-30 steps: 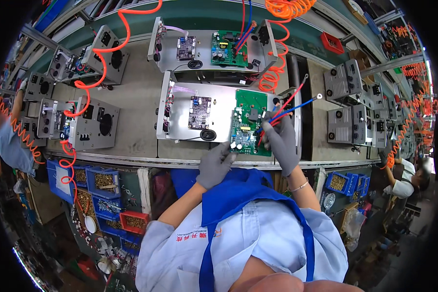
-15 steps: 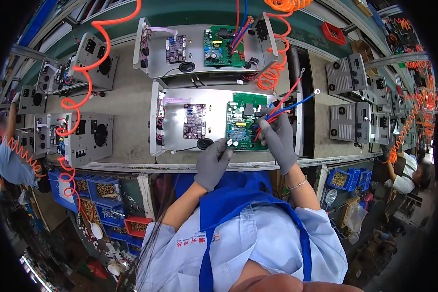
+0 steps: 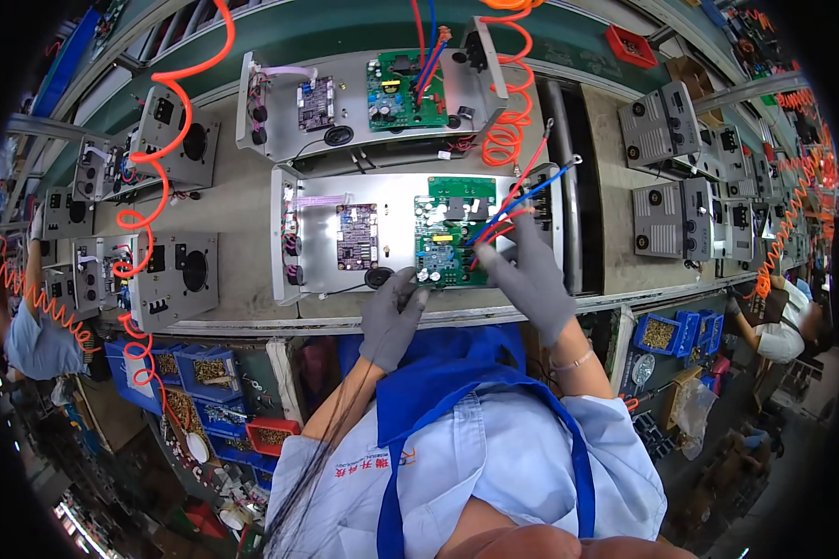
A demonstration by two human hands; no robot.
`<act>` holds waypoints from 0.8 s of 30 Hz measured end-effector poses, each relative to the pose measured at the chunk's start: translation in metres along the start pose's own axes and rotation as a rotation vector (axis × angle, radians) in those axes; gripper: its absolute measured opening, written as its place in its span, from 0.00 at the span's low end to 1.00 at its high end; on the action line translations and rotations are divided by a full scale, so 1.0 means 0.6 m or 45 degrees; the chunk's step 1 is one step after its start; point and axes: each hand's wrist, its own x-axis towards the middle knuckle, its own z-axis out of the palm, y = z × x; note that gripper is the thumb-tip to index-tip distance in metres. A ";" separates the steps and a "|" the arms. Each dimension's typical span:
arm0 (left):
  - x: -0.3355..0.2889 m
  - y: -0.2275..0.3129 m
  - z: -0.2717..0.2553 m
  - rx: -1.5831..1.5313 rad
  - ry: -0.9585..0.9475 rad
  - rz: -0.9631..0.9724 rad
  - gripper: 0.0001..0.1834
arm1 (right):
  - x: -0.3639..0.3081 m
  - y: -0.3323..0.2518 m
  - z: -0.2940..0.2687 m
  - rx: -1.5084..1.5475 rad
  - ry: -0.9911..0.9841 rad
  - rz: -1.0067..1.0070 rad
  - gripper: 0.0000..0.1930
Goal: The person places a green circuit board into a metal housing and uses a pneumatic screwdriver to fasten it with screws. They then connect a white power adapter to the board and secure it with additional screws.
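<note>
A grey metal chassis (image 3: 322, 270) lies in front of me. On it sit a green circuit board (image 3: 463, 189) with tall components and a smaller dark purple board (image 3: 357, 238). Red and blue wires (image 3: 536, 193) with ring terminals rise from the green board and lean to the upper right. My right hand (image 3: 538, 284), in a grey glove, is around these wires, thumb low against them and fingers behind. My left hand (image 3: 391, 321), gloved too, rests by the chassis's front edge near the green board's lower left corner, fingers loosely bent and thumb apart. Its palm side is hidden.
A second similar chassis (image 3: 350, 144) lies behind mine. Orange coiled hoses (image 3: 163, 168) hang at left and centre. Grey-fronted units stand left (image 3: 172, 279) and right (image 3: 671, 228). Blue bins (image 3: 210, 371) of small parts sit below the bench edge. Other people work at both sides.
The bench appears shifted slightly left in the view. My right fingers have stretched farther up beside the wires, with the thumb lower at their base. My left hand stays by the chassis edge.
</note>
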 end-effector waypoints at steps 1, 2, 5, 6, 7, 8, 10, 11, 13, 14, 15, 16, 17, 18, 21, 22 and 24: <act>-0.002 0.000 -0.001 0.004 0.003 0.000 0.20 | -0.022 -0.029 -0.024 -0.208 0.072 -0.108 0.30; -0.007 0.005 -0.002 0.001 -0.003 -0.007 0.21 | -0.040 -0.045 -0.066 -0.244 0.016 -0.064 0.32; -0.029 0.010 -0.007 0.042 0.092 0.041 0.20 | -0.071 -0.061 -0.149 0.339 0.578 -0.340 0.17; -0.037 -0.009 -0.006 0.021 0.145 0.039 0.18 | -0.064 -0.039 -0.163 0.308 0.722 -0.352 0.17; -0.048 -0.023 -0.010 0.051 0.159 0.012 0.17 | -0.035 0.001 -0.174 0.276 0.832 -0.373 0.17; -0.056 -0.038 -0.016 0.087 0.175 -0.011 0.17 | 0.006 0.073 -0.175 0.059 0.727 -0.290 0.18; -0.091 -0.028 -0.020 0.127 0.242 -0.100 0.16 | 0.075 0.227 -0.126 -0.348 0.512 -0.215 0.17; -0.106 -0.043 -0.020 0.136 0.285 -0.061 0.16 | 0.099 0.297 -0.089 -0.534 0.432 -0.224 0.16; -0.136 -0.040 -0.028 0.510 0.369 0.088 0.17 | 0.127 0.401 -0.022 -0.827 0.212 -0.238 0.15; -0.157 -0.047 -0.032 0.503 0.407 0.013 0.17 | 0.133 0.434 -0.002 -0.903 0.100 -0.203 0.14; -0.167 -0.056 -0.042 0.506 0.394 -0.019 0.18 | 0.132 0.459 0.004 -0.941 0.048 -0.147 0.13; -0.190 -0.068 -0.047 0.472 0.461 -0.110 0.17 | 0.141 0.473 0.007 -0.984 -0.022 -0.122 0.13; -0.241 -0.086 -0.036 0.410 0.572 -0.242 0.16 | 0.162 0.478 0.017 -1.017 -0.152 -0.163 0.12; -0.257 -0.116 -0.046 0.448 0.615 -0.197 0.17 | 0.166 0.489 0.001 -1.031 -0.149 -0.116 0.11; -0.338 -0.173 -0.082 0.577 0.826 -0.273 0.17 | 0.189 0.488 -0.040 -0.912 -0.211 -0.061 0.10; -0.356 -0.195 -0.103 0.636 0.869 -0.400 0.16 | 0.194 0.486 -0.062 -0.826 -0.212 -0.031 0.09; -0.421 -0.244 -0.135 0.610 1.175 -0.488 0.13 | 0.207 0.474 -0.096 -0.387 -0.308 0.075 0.09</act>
